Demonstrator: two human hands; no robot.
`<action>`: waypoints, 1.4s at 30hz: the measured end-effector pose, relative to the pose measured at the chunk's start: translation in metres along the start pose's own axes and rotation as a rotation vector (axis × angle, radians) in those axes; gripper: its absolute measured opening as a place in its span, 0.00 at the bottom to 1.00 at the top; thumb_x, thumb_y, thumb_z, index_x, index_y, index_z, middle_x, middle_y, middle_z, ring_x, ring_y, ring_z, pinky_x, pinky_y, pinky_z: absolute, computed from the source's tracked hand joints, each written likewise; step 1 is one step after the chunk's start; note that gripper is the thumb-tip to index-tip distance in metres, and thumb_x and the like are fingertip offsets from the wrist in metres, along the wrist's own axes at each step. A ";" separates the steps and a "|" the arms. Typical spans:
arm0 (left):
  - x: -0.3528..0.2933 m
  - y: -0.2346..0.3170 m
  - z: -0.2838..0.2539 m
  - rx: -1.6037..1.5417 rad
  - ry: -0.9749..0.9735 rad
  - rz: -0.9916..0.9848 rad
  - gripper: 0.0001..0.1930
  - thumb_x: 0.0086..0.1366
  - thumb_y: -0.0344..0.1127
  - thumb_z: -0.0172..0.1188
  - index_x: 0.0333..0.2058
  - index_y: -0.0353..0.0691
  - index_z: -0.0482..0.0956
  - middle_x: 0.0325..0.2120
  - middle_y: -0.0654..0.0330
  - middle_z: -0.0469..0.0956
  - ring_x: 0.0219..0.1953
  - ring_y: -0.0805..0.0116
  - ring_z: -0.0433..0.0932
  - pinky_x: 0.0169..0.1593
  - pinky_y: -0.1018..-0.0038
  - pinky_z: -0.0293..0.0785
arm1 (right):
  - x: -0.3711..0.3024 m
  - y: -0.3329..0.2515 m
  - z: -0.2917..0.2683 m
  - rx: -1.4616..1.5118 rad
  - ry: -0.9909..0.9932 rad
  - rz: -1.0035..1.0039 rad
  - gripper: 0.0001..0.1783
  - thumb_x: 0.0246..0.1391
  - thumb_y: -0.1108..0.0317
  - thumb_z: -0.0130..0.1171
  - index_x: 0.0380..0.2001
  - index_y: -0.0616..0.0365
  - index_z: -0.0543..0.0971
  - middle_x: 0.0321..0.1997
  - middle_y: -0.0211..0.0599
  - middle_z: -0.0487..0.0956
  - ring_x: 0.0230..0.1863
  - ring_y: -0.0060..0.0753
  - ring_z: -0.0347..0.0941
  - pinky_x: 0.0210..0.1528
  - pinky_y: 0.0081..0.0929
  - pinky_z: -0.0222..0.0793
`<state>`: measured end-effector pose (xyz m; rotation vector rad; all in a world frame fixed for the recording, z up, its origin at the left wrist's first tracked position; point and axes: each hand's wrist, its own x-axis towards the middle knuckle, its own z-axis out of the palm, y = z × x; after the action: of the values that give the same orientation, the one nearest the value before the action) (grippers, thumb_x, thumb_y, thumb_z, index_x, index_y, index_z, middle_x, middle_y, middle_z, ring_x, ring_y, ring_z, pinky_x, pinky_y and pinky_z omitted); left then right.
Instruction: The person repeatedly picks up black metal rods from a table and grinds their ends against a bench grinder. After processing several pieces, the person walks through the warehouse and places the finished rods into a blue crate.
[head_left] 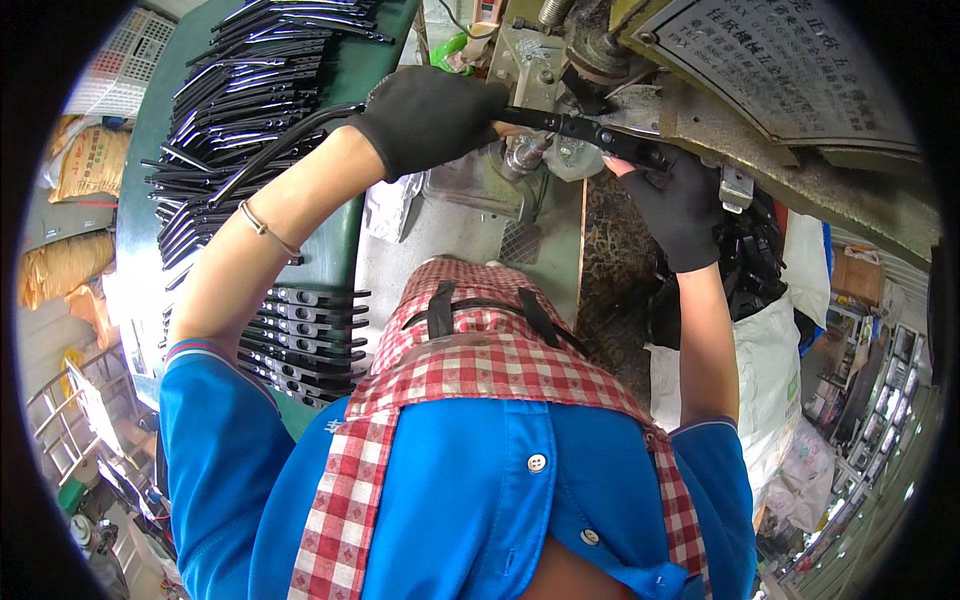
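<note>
Both my hands wear black gloves with bare fingertips. My left hand point(435, 120) is closed round one stretch of a long black metal bar point(585, 130), which lies across the front of the machine's work area. At the bar's wider right end, my right hand point(685, 205) grips with thumb and fingers. Small holes show along the bar. Just beyond it are the machine's metal tooling point(527, 155) and a dark spindle point(600, 50). A bent black rod point(285, 140) emerges left of my left hand; I cannot tell whether it belongs to the same bar.
On the left, a green table point(395, 25) carries a heap of black rods point(255, 80) and a stack of flat black pieces point(310, 335). The machine's heavy body point(860, 180) overhangs at upper right. A white sack point(755, 370) with black parts point(750, 255) stands below it.
</note>
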<state>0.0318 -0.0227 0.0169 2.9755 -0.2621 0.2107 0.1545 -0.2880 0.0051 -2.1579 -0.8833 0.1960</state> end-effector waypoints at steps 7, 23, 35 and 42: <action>0.002 -0.010 0.002 0.004 -0.057 0.013 0.12 0.61 0.46 0.57 0.36 0.45 0.73 0.17 0.53 0.76 0.23 0.50 0.78 0.27 0.58 0.72 | -0.007 -0.021 0.005 -0.131 -0.005 -0.064 0.21 0.51 0.59 0.66 0.45 0.59 0.77 0.40 0.40 0.79 0.40 0.30 0.76 0.45 0.28 0.69; 0.010 -0.027 0.037 -0.027 -0.106 0.105 0.16 0.65 0.51 0.51 0.37 0.45 0.75 0.21 0.51 0.78 0.27 0.49 0.79 0.32 0.57 0.74 | 0.016 0.010 0.018 -0.315 -0.265 0.007 0.28 0.50 0.46 0.62 0.44 0.58 0.77 0.35 0.45 0.79 0.37 0.38 0.74 0.43 0.32 0.68; -0.015 -0.040 0.034 -0.016 0.006 0.040 0.14 0.61 0.46 0.56 0.43 0.49 0.75 0.28 0.55 0.79 0.30 0.52 0.80 0.33 0.58 0.74 | -0.051 -0.026 0.057 -0.096 0.074 -0.428 0.09 0.48 0.72 0.62 0.35 0.57 0.79 0.34 0.40 0.77 0.35 0.40 0.75 0.38 0.30 0.69; -0.014 -0.041 0.030 -0.053 -0.074 0.001 0.13 0.60 0.47 0.57 0.39 0.48 0.75 0.28 0.54 0.78 0.31 0.51 0.79 0.35 0.59 0.74 | -0.048 0.016 0.080 0.072 -0.187 -0.157 0.07 0.49 0.70 0.60 0.32 0.59 0.79 0.30 0.41 0.79 0.32 0.39 0.77 0.36 0.29 0.70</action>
<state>0.0296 0.0148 -0.0200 2.9343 -0.2739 0.0922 0.0953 -0.2779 -0.0675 -2.0169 -1.1304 0.3498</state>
